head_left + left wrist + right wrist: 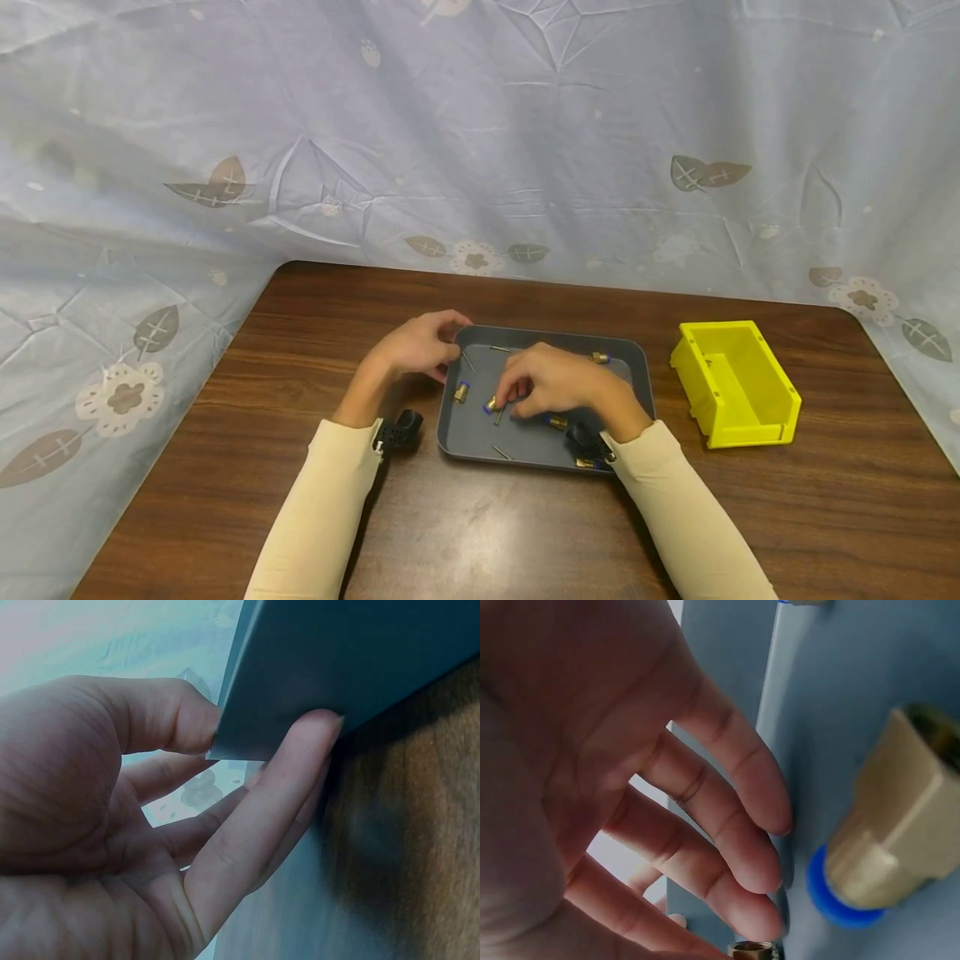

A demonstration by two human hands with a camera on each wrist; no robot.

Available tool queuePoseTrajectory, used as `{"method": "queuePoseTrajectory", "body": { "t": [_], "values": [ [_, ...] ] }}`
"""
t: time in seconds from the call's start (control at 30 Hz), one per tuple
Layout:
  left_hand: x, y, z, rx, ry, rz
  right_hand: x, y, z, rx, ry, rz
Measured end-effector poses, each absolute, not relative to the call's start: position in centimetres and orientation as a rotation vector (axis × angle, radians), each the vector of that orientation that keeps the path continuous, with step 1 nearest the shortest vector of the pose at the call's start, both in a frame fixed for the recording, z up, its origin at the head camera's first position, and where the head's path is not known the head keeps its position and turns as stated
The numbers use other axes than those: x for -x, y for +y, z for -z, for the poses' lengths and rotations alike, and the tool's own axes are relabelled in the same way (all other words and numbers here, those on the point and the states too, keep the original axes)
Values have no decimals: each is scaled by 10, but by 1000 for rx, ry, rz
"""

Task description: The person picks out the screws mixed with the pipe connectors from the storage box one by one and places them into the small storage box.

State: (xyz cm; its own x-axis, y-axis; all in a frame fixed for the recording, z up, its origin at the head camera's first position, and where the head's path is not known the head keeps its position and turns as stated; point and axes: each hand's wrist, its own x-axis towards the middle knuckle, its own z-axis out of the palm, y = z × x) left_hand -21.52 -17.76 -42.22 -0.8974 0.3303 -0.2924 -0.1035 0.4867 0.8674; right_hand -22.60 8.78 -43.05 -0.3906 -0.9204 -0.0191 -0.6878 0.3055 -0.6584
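A grey tray lies on the table, holding several brass fittings with blue collars and several thin screws. My left hand grips its left edge; in the left wrist view the thumb bears on the rim, with a finger against the outer wall. Over the tray, my right hand reaches down with bent fingers. A brass fitting lies at its index fingertip, beside a screw; the thumb stands apart from the fitting. Close to the right wrist camera is another brass fitting, away from the fingers.
To the tray's right stands a yellow open-front bin. Another brass fitting lies near the tray's left wall, and a screw near its front. Behind the wooden table hangs a patterned cloth.
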Motion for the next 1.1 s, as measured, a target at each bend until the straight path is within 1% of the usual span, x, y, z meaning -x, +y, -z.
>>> {"method": "queuePoseTrajectory", "body": {
  "t": [0.3,1.1],
  "values": [
    [216,-178,421,-191,2314,-1379,227,87,435,1395,2205,762],
    [214,-177,420,-183,2292,-1414,225,89,429,1343,2249,684]
  ]
}}
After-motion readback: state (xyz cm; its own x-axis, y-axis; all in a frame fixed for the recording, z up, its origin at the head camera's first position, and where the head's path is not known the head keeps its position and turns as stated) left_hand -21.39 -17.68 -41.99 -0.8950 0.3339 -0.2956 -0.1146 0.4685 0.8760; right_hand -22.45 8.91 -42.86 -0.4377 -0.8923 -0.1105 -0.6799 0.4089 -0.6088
